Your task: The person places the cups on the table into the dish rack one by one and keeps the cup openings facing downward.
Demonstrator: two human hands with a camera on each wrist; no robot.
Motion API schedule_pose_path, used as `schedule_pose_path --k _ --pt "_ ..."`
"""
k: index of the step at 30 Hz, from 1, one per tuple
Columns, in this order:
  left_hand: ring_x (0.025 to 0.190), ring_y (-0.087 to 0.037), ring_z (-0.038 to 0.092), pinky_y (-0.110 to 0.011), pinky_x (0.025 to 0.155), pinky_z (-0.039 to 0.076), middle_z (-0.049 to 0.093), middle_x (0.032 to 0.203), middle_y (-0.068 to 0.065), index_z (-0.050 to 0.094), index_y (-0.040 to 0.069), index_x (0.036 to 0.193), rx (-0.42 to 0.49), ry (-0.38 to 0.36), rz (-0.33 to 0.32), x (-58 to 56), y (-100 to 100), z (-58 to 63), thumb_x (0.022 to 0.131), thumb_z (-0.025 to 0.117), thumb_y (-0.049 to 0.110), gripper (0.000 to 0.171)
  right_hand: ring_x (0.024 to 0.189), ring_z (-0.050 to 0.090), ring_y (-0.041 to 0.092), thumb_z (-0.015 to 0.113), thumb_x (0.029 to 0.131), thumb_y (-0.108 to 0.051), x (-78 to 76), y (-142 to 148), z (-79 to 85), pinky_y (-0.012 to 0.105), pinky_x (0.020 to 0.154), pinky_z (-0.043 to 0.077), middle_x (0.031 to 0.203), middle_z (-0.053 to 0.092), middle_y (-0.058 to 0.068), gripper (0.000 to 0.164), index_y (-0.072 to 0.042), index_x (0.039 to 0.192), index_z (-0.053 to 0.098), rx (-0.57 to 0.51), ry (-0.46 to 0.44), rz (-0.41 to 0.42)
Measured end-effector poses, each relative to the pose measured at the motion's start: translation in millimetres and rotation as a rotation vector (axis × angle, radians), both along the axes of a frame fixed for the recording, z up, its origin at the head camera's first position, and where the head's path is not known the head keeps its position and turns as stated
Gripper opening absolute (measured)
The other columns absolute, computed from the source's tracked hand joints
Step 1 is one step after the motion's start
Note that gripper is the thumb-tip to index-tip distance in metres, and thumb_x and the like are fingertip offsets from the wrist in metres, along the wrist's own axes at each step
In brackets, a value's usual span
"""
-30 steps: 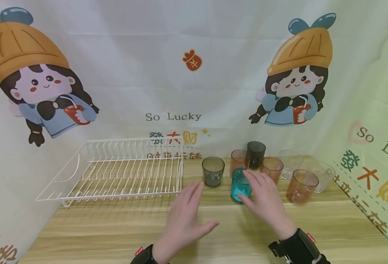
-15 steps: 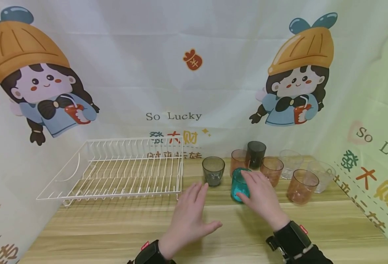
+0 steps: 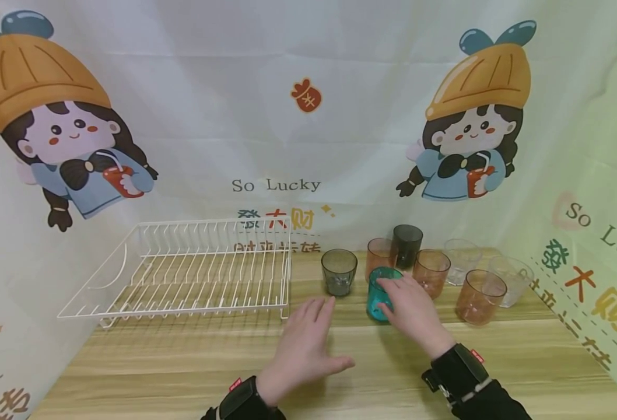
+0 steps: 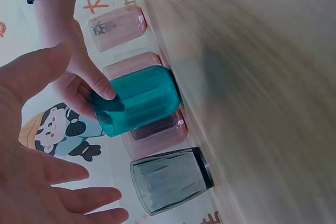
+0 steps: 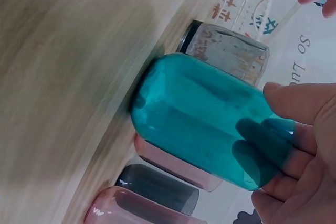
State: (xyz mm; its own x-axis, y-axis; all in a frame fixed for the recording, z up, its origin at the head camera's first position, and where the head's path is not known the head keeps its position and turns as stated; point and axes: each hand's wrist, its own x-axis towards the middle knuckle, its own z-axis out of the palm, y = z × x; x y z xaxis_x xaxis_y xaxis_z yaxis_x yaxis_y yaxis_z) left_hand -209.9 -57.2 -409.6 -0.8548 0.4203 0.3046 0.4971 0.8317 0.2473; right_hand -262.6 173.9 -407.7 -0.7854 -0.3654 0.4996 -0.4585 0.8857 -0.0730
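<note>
A teal glass cup (image 3: 377, 303) stands upright on the wooden table. My right hand (image 3: 417, 315) holds it near the rim; in the right wrist view the thumb lies on one side of the teal wall, and fingers (image 5: 257, 153) show through the glass. To the left, my left hand (image 3: 300, 353) hovers above the table with its fingers spread and nothing in them. A grey glass cup (image 3: 339, 274) stands just behind, between the two hands.
A white wire dish rack (image 3: 182, 280) stands at the left. Around the right hand are pinkish-brown cups (image 3: 480, 298), a dark cup (image 3: 407, 248) and clear cups (image 3: 463, 262). A printed cloth (image 3: 308, 146) hangs behind the table.
My right hand has shifted slightly left and closed in on the teal cup's rim. The left hand has drifted a little to the right, still spread. The cups have not moved.
</note>
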Motion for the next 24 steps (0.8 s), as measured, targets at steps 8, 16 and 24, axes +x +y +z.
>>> schedule_pose_path --k 8,16,24 --pt "0.135 -0.036 0.035 -0.054 0.112 0.028 0.038 0.147 -0.017 0.029 0.006 0.147 -0.023 -0.034 -0.004 -0.9 2.9 4.2 0.061 0.074 0.067 0.114 0.089 0.065 0.029 0.08 0.072 -0.009 -2.1 4.9 -5.6 0.044 0.102 0.044 0.088 0.071 0.01 0.026 -0.003 0.096 0.07 -0.007 0.085 0.03" --pt "0.136 -0.038 0.032 -0.056 0.11 0.029 0.036 0.148 -0.018 0.029 0.008 0.148 -0.037 -0.08 -0.018 0.6 10.3 11.5 0.059 0.074 0.069 0.117 0.089 0.066 0.031 0.076 0.077 -0.01 6.6 15.1 8.8 0.047 0.099 0.046 0.092 0.071 0.013 0.025 -0.001 0.1 0.07 -0.133 0.011 0.011" --pt "0.137 -0.039 0.031 -0.056 0.11 0.03 0.035 0.148 -0.019 0.028 0.008 0.148 -0.007 -0.066 -0.015 1.7 11.7 20.7 0.06 0.073 0.07 0.116 0.11 0.058 0.042 0.069 0.085 -0.013 25.6 18.5 45.6 0.053 0.094 0.047 0.105 0.068 0.019 0.03 0.001 0.111 0.067 -0.238 -0.094 -0.018"
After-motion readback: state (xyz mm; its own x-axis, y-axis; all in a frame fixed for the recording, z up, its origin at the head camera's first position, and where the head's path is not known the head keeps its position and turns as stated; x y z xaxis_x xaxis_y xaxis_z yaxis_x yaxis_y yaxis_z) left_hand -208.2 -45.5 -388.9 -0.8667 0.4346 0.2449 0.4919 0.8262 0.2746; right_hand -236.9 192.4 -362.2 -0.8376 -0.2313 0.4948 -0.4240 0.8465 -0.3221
